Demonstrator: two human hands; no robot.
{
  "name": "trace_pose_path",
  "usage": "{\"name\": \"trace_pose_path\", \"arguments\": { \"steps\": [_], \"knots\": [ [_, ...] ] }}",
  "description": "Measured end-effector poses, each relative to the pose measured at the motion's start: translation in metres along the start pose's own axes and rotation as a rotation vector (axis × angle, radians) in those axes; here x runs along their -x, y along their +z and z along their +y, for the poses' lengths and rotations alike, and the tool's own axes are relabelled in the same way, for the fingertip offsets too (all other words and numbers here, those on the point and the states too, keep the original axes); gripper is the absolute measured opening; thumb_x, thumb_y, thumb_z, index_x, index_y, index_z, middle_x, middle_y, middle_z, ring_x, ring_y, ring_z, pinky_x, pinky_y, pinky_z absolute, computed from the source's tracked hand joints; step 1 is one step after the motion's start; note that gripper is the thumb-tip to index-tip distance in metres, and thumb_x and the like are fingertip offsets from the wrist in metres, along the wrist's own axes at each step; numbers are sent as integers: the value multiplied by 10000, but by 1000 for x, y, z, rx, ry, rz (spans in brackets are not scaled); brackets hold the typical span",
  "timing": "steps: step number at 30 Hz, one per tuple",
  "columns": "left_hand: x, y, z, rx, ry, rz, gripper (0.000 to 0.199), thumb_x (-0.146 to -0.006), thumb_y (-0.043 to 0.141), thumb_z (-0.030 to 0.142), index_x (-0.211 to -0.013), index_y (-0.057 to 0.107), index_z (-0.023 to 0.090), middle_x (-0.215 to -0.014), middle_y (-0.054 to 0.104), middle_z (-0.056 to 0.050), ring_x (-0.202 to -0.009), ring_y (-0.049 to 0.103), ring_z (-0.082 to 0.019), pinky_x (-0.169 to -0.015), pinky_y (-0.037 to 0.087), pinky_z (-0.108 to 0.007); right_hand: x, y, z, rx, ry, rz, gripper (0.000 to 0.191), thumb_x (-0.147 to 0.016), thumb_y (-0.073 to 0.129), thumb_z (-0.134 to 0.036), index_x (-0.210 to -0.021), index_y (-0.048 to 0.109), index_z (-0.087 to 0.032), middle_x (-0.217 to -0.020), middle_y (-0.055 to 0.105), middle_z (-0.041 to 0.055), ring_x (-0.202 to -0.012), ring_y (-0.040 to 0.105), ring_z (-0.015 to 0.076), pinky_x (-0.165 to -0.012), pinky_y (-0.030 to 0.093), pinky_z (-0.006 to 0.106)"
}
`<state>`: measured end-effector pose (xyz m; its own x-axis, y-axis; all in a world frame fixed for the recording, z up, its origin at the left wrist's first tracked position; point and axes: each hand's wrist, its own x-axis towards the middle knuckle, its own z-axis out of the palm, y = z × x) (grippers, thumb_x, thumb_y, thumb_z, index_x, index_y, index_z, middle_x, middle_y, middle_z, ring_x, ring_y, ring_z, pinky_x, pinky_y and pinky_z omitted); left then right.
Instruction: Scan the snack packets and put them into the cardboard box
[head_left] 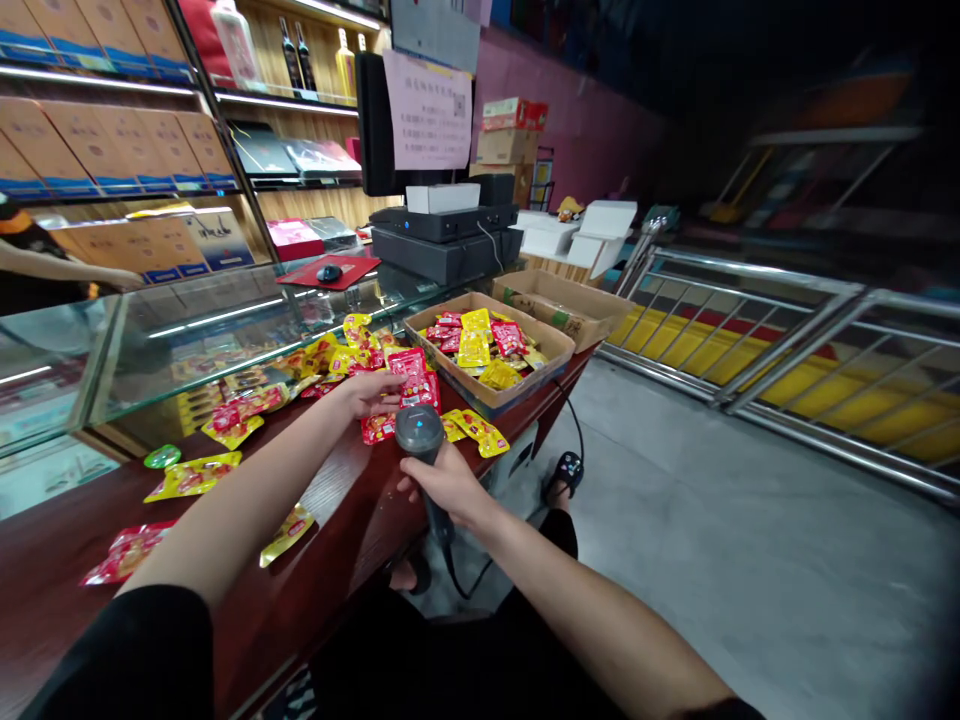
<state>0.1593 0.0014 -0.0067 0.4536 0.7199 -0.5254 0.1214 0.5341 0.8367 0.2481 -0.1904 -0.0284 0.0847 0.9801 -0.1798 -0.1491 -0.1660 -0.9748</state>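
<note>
My right hand is wrapped round the handle of a dark barcode scanner, whose head has a small blue light and whose cable hangs below. Just left of the scanner, my left hand has its fingers at the edge of a red snack packet and grips it. More red packets lie beneath, partly hidden by the scanner. Several yellow packets rest to the right of the scanner. Beyond my hands, a cardboard box holds red and yellow packets.
Loose packets and a green round item lie on the wooden counter. Behind are a glass case, a cash drawer and a monitor. Metal railings stand right. Another person's arm shows far left.
</note>
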Motion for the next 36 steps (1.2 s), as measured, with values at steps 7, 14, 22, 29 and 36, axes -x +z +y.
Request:
{"name": "trace_pose_path", "arguments": {
  "steps": [7,14,22,29,36],
  "knots": [
    [4,-1,-7,-21,-46,15,284,-609,798,186,-761,560,165,-660,610,-4,-532,591,-121,-541,556,-261,6,-8,0,63,11,26,44,-691,568,-187,-670,534,-168,-477,544,-22,-436,529,104,-387,414,183],
    [6,-2,-14,-9,-60,-44,258,-638,779,168,-758,552,158,-703,632,-31,-582,622,-146,-569,566,-286,13,-8,6,35,78,38,52,-700,572,-203,-702,530,-173,-481,534,-33,-418,503,93,-379,400,182],
    [-3,-9,-17,18,-76,5,261,-640,781,181,-712,531,157,-667,601,-21,-576,600,-137,-619,566,-310,18,-1,5,29,77,36,108,-712,589,-264,-735,539,-171,-482,540,-34,-409,502,92,-386,399,188],
    [-5,-8,-20,22,-75,61,275,-649,781,212,-799,553,177,-769,629,-61,-726,632,-185,-695,545,-322,15,-3,6,37,41,13,107,-725,570,-265,-701,524,-172,-473,529,-37,-397,482,86,-394,392,190],
    [2,-7,-17,-10,-86,10,255,-648,771,169,-729,530,163,-658,592,-4,-540,582,-129,-612,559,-307,17,-3,4,0,21,31,102,-698,576,-245,-762,552,-170,-566,573,-17,-495,528,113,-464,427,215]
  ]
}}
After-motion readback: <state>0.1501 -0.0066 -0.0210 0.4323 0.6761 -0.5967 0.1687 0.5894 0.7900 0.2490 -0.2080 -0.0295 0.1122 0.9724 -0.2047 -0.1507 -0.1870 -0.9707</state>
